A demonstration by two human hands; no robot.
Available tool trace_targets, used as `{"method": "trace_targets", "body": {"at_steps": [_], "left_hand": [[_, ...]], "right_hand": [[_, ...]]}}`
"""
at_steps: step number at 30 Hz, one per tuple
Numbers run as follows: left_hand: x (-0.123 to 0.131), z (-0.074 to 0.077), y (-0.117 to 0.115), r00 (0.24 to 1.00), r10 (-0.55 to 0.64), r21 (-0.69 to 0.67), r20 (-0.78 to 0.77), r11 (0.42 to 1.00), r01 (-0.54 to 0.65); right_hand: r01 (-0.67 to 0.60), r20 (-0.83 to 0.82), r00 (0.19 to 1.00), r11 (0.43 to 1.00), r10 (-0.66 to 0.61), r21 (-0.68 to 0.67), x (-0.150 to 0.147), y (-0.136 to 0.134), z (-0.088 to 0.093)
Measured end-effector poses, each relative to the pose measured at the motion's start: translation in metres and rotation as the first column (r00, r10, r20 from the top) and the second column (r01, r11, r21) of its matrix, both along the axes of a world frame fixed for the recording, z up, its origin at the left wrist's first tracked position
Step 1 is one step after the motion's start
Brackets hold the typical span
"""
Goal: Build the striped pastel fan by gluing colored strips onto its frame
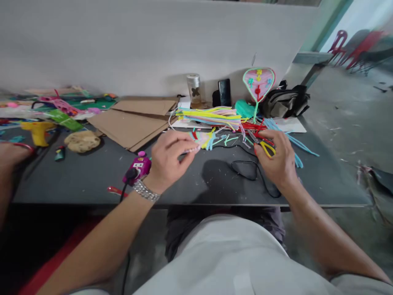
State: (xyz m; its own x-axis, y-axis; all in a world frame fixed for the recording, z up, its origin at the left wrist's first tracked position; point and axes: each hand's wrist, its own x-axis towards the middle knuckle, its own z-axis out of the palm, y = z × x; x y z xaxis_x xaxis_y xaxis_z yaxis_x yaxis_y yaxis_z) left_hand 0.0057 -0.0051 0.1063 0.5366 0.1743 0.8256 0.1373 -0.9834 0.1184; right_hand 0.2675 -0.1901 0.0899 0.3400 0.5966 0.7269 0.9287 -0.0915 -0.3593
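My left hand hovers over the dark table, its fingers pinched on a short pale pink pipe cleaner piece. My right hand rests to the right, closed round small scissors with yellow handles. Between and beyond the hands lie short cut pipe cleaner bits in several colours. A bundle of long pastel pipe cleaners lies behind them. A purple glue gun sits just left of my left wrist, which wears a metal watch.
Cardboard sheets lie at the back left. A pink fan-shaped craft, a jar, a phone and a dark bag stand by the wall. A yellow glue gun and another person's arm are at far left. A black cable loops near my right hand.
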Motion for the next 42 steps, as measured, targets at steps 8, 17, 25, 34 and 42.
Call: {"method": "trace_targets", "body": {"at_steps": [8,17,25,34,42], "left_hand": [[-0.033,-0.116,-0.068,0.988,-0.049,-0.018,-0.147,0.999,0.046],[-0.039,-0.118,-0.082,0.940,-0.174,-0.292,-0.295,0.953,0.085],[-0.013,-0.109,-0.050,0.803,-0.127,-0.282,-0.582,0.958,-0.053],[-0.006,-0.118,-0.050,0.791,-0.114,-0.239,-0.602,0.970,-0.042],[-0.004,-0.119,-0.050,0.796,-0.090,-0.218,-0.598,0.974,-0.054]], "right_hand": [[-0.204,-0.075,0.978,0.968,0.195,-0.148,-0.038,-0.030,-0.064],[-0.298,-0.188,0.951,0.892,0.246,-0.341,-0.053,-0.031,-0.081],[-0.295,-0.130,0.955,0.829,0.265,-0.476,-0.060,-0.007,-0.084],[-0.428,-0.307,0.902,0.718,0.303,-0.548,-0.051,0.046,-0.092],[-0.434,-0.376,0.896,0.653,0.238,-0.621,-0.050,0.088,-0.090]]}}
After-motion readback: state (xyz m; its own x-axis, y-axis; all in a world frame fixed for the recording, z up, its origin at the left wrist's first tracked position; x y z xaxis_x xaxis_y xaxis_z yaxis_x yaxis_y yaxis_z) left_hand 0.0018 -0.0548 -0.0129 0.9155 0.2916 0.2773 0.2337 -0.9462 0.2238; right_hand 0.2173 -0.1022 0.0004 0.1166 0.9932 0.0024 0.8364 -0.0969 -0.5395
